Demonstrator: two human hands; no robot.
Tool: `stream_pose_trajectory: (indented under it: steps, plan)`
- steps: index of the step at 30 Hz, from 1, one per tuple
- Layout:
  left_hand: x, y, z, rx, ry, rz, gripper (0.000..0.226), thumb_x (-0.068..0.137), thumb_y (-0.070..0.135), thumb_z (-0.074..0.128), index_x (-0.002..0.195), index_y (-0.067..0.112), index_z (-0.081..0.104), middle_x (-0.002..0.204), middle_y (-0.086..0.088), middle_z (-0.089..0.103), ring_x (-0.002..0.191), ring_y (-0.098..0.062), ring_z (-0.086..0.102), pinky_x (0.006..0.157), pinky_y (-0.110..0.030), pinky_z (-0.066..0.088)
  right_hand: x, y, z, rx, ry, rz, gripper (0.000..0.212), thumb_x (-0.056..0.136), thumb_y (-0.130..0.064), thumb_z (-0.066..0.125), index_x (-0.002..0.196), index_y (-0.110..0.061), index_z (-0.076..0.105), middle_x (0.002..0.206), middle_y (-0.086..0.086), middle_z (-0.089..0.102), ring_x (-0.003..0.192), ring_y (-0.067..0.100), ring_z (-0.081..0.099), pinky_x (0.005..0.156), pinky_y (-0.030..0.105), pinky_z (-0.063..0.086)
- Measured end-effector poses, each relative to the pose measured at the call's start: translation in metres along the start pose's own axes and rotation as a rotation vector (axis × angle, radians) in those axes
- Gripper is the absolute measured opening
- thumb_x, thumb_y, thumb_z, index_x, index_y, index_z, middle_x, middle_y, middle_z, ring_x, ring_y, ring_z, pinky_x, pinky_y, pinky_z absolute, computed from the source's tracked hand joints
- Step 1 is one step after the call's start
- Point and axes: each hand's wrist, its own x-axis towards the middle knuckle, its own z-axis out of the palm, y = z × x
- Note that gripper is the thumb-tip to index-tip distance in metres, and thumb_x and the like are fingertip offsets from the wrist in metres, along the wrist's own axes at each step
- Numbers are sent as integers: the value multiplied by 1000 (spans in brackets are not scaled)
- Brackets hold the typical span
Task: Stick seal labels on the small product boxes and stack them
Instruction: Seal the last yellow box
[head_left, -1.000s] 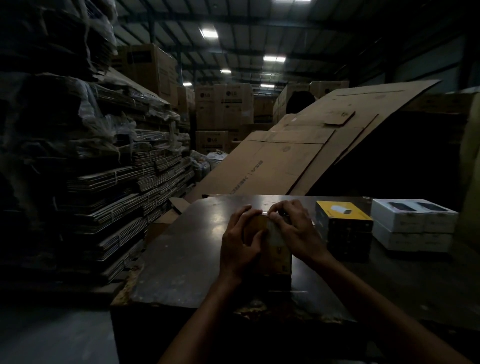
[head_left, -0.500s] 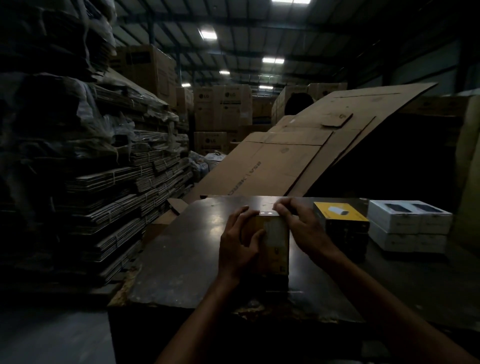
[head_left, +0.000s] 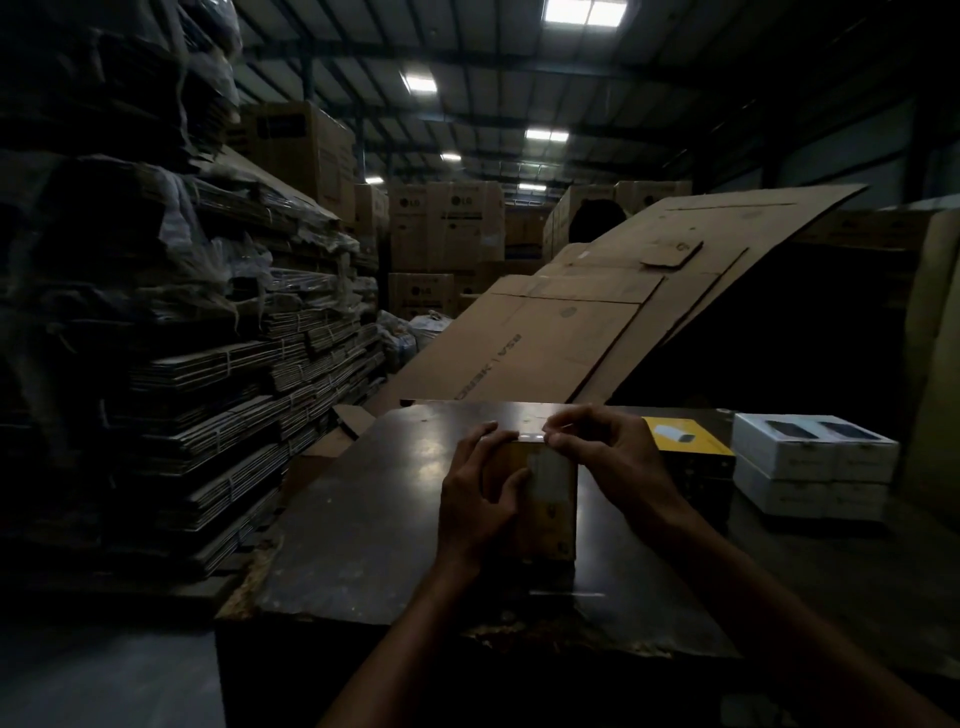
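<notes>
Likely, left hand (head_left: 480, 499) steadying the upright box (head_left: 548, 499) on the desk (head_left: 374, 519), the right hand (head_left: 602, 457) pinching a seal label (head_left: 530, 435) at its twelve-o'clock top edge could lay it crooked in this gloom.

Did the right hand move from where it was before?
Yes. The right hand slid right, off the top of the box, toward the yellow box; its fingertips now pinch at the box's top far corner.

A dim warehouse or packing store. Tall stacks of large printed cartons (head_left: 447, 228) fill the back under a steel-trussed roof with panel lights (head_left: 584, 11). Bundles of flattened cardboard (head_left: 249, 395) pile up at left, apparently tied, and big unfolded carton sheets (head_left: 571, 332) lean behind a worn dark worktable (head_left: 363, 519).
</notes>
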Motion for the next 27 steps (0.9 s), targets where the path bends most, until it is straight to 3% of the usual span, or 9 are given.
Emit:
stream_pose_trajectory:
  steps: [4, 7, 8, 11, 15, 22, 27]
  plan:
    - [0, -1, 0, -4, 3, 3, 43, 83, 26, 71, 126, 28, 64, 139, 9, 52, 130, 0, 47, 101, -33, 50, -1, -5, -1, -18, -4, -16, 23, 84, -3, 75, 102, -17, 73, 89, 6, 76, 90, 21, 73, 77, 30, 61]
    - [0, -1, 0, -4, 0, 8, 42, 84, 26, 71, 125, 29, 64, 139, 10, 52, 131, 1, 46, 104, -25, 47, 0, -8, -7, -5, -191, 14, 73, 82, 0, 77, 135, -37, 43, 86, 10, 76, 88, 16, 74, 75, 21, 57]
    - [0, 0, 0, -8, -1, 6, 41, 84, 27, 71, 124, 32, 64, 139, 11, 52, 131, 2, 46, 104, -22, 45, 0, -10, -7, -50, -218, 10, 75, 81, -2, 78, 137, -35, 39, 86, 9, 76, 87, 13, 74, 75, 20, 56]
    - [1, -1, 0, -10, 2, 6, 43, 84, 32, 70, 125, 37, 61, 138, 12, 52, 130, 7, 44, 103, -16, 43, 9, -18, -8, -367, -213, -128, 41, 81, -18, 81, 118, -18, 62, 86, -2, 77, 84, 3, 72, 74, 25, 59]
    - [2, -3, 0, 8, 7, 16, 44, 85, 30, 71, 126, 38, 60, 139, 10, 52, 128, 13, 40, 102, -24, 47, 31, -29, -11, -625, -320, -266, 10, 87, -19, 74, 97, -20, 76, 90, -8, 74, 85, 1, 69, 78, 29, 60]
    - [3, -6, 0, -2, -3, 15, 43, 85, 34, 69, 127, 30, 63, 139, 6, 52, 130, 0, 46, 100, -38, 51, 45, -32, -9, -769, -452, -323, 10, 91, -16, 69, 100, -22, 67, 89, -13, 67, 84, 1, 65, 71, 23, 56]
    - [3, -6, 1, 1, -2, 10, 45, 85, 42, 66, 128, 30, 62, 141, 7, 51, 129, 9, 41, 101, -36, 50, 52, -35, -8, -868, -554, -278, 15, 97, -16, 59, 106, -25, 68, 94, -9, 70, 86, 4, 66, 76, 36, 60]
